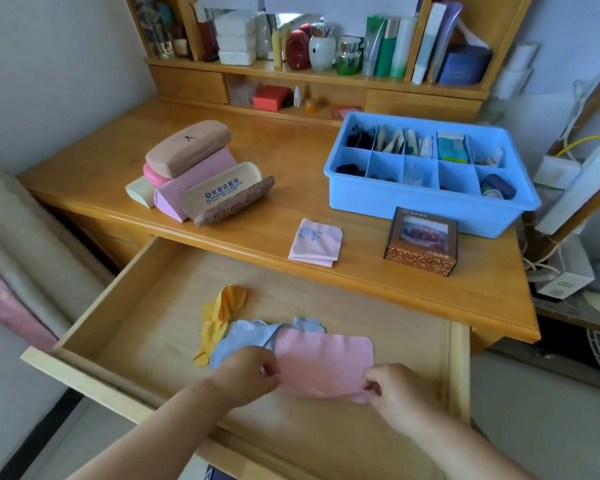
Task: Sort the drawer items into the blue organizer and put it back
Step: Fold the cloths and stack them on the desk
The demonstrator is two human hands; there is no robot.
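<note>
Right now I see both hands down in the open pale wooden drawer (125, 327), each pinching a near corner of a flat pink rectangular cloth (326, 362). The left hand (246, 370) has its fingers curled onto the cloth's corner at about 9 o'clock of the fabric; the right hand (394, 389) nips the corner at roughly 5 o'clock, where the edge bunches up a little. The cloth lies spread on the drawer floor between them.

Touching the pink cloth at its 10 o'clock side is a crumpled light-blue cloth (243, 336), partly tucked under it, and beyond that, at 11 o'clock, a rumpled yellow cloth (222, 310).

On the honey-coloured wooden desk (291, 188), the blue plastic compartment organizer (413, 199) sits at 1 o'clock from my hands, its cells holding small items too small for me to tell apart. Just in front of it stands a small brown patterned box with a clear window (421, 242). A folded pale-pink cloth with blue print (316, 242) lies near the desk's front edge at 12 o'clock. At 11 o'clock is a stacked pile of pink and tan glasses cases (201, 171).
</note>
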